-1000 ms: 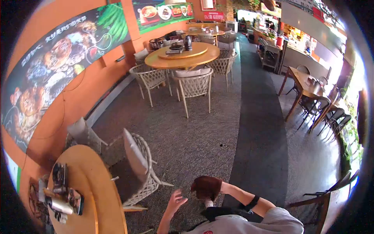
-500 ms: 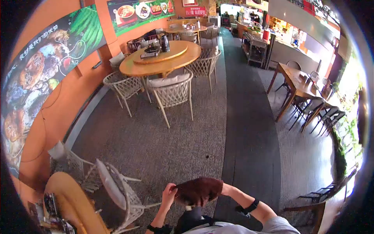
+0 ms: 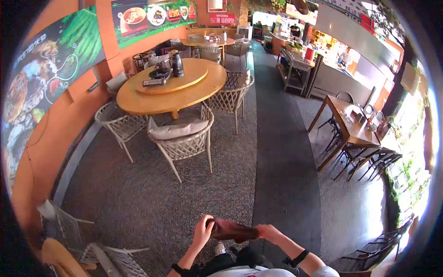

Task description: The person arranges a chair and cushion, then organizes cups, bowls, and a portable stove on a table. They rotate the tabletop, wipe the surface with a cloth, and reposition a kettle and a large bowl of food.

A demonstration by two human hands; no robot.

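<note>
A dark brown cloth (image 3: 233,230) is stretched between my two hands in front of my body, low in the view. My left hand (image 3: 203,231) has its fingers closed on the cloth's left end. At the opposite end, my right hand (image 3: 268,232) grips the cloth too, its fingers partly hidden behind the fabric. The cloth hangs slightly slack and folded, touching nothing but my hands. One of my shoes (image 3: 220,249) shows on the floor below it.
Ahead on the left stands a round wooden table (image 3: 184,99) with a black flask (image 3: 177,65) and a portable stove (image 3: 154,82). Woven chairs (image 3: 182,138) surround it. A dark walkway (image 3: 286,161) runs forward. At right is a rectangular table (image 3: 341,113) with chairs.
The round table and its chairs appear nearer, and the chair at lower left has slid toward the frame's edge. The cloth, spread wide before, is now narrower and more bunched between my hands.
</note>
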